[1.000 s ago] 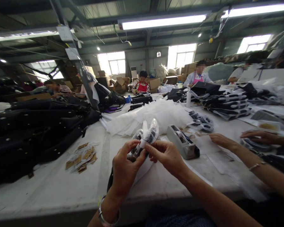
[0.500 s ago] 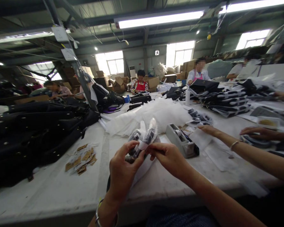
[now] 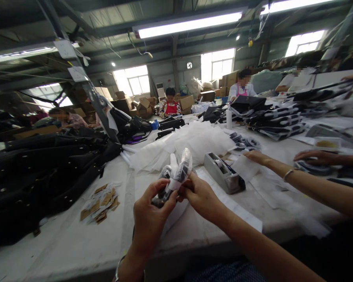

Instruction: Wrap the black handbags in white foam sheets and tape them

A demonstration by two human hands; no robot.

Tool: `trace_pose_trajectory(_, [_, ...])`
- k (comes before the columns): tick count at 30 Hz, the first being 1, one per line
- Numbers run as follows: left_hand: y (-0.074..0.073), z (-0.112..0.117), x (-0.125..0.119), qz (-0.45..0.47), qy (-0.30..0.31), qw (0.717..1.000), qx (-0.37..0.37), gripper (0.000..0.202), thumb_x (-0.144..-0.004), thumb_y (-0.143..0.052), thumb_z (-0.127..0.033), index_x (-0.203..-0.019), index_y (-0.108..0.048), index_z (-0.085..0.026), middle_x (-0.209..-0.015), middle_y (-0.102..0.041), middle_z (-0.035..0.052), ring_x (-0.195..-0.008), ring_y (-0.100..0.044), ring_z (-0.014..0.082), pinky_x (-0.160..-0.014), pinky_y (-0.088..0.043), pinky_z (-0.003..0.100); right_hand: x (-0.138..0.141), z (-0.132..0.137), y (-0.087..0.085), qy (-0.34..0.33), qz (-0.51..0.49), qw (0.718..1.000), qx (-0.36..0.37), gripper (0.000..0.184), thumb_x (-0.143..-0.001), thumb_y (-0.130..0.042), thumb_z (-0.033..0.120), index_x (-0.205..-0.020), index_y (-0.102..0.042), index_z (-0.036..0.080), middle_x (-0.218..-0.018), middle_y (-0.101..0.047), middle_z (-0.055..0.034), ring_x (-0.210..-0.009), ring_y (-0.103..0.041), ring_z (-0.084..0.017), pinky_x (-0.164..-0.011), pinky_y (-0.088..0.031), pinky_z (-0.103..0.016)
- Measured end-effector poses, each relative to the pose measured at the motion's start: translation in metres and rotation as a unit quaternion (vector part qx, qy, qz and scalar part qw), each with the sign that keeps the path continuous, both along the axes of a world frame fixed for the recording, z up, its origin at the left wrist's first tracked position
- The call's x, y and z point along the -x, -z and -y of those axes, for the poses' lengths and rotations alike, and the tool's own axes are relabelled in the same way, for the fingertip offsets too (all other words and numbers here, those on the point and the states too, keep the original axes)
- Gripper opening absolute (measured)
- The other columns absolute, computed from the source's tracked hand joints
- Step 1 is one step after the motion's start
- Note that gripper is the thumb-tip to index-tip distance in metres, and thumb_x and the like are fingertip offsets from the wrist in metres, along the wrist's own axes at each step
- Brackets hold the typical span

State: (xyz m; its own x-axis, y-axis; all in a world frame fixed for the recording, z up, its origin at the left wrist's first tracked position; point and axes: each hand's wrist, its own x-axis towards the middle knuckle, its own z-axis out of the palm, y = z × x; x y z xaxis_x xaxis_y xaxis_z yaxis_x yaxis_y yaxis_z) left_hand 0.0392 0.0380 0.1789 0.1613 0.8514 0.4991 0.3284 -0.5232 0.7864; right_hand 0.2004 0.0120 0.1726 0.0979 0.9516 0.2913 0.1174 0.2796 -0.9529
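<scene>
Between my hands is a coiled dark strap [image 3: 182, 169] in clear plastic, with a white paper band [image 3: 174, 184] around its middle. My left hand [image 3: 150, 207] grips it from the left, thumb and fingers closed at the band. My right hand [image 3: 202, 197] is closed against the right side of the bundle, its fingertips partly hidden behind it. Just right of my hands stands a grey tape dispenser [image 3: 223, 172]. A white printed sheet [image 3: 247, 217] lies under my right forearm.
White sheets [image 3: 188, 143] are heaped beyond my hands. Brown and white tags [image 3: 101, 203] lie to the left, beside piled black bags [image 3: 41, 176]. A co-worker's hand [image 3: 257, 157] touches white sheets at right; another hand [image 3: 314, 157] rests on coiled straps. Stacked pieces [image 3: 276, 121] stand behind.
My right hand has shifted up along the bundle's right side, its fingers now behind it. My left hand keeps its hold at the band. The whole view has shifted slightly.
</scene>
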Motion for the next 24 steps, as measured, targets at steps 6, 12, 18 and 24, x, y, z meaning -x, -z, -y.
trace_pose_trajectory(6, [-0.004, -0.001, 0.003, 0.017, 0.030, 0.999, 0.017, 0.028, -0.080, -0.075, -0.038, -0.103, -0.069, -0.024, -0.099, -0.075, 0.0008, -0.093, -0.071, 0.0195, -0.082, -0.056, 0.027, 0.003, -0.005, 0.003, -0.016, -0.022, 0.999, -0.025, 0.018, -0.084, -0.055, 0.016, -0.098, -0.065, 0.020, -0.087, -0.072, -0.0017, -0.071, -0.066, -0.016, -0.067, -0.055, -0.028])
trace_pose_trajectory(12, [-0.007, -0.005, 0.008, 0.037, 0.045, 0.997, 0.050, 0.032, -0.079, -0.076, -0.040, -0.105, -0.067, -0.024, -0.099, -0.076, 0.0013, -0.093, -0.071, 0.0196, -0.081, -0.057, 0.026, 0.009, -0.004, 0.000, -0.022, -0.043, 0.998, -0.044, 0.028, -0.085, -0.052, 0.015, -0.106, -0.069, 0.024, -0.092, -0.073, -0.0010, -0.072, -0.066, -0.016, -0.069, -0.056, -0.027])
trace_pose_trajectory(18, [-0.008, -0.006, 0.008, 0.063, 0.062, 0.994, 0.070, 0.034, -0.079, -0.078, -0.038, -0.107, -0.065, -0.024, -0.099, -0.076, 0.0006, -0.092, -0.072, 0.0179, -0.079, -0.057, 0.024, 0.015, -0.005, -0.002, 0.012, -0.017, 0.998, -0.060, 0.026, -0.084, -0.049, 0.012, -0.100, -0.067, 0.024, -0.085, -0.072, -0.0008, -0.074, -0.068, -0.018, -0.071, -0.056, -0.027])
trace_pose_trajectory(24, [-0.012, -0.004, 0.007, 0.092, 0.081, 0.990, 0.074, 0.031, -0.079, -0.077, -0.033, -0.105, -0.063, -0.023, -0.098, -0.075, 0.0013, -0.091, -0.071, 0.0177, -0.080, -0.056, 0.025, 0.018, -0.009, -0.005, 0.051, 0.016, 0.998, -0.032, 0.021, -0.079, -0.051, 0.012, -0.094, -0.061, 0.023, -0.072, -0.071, 0.0014, -0.059, -0.068, -0.017, -0.056, -0.052, -0.024])
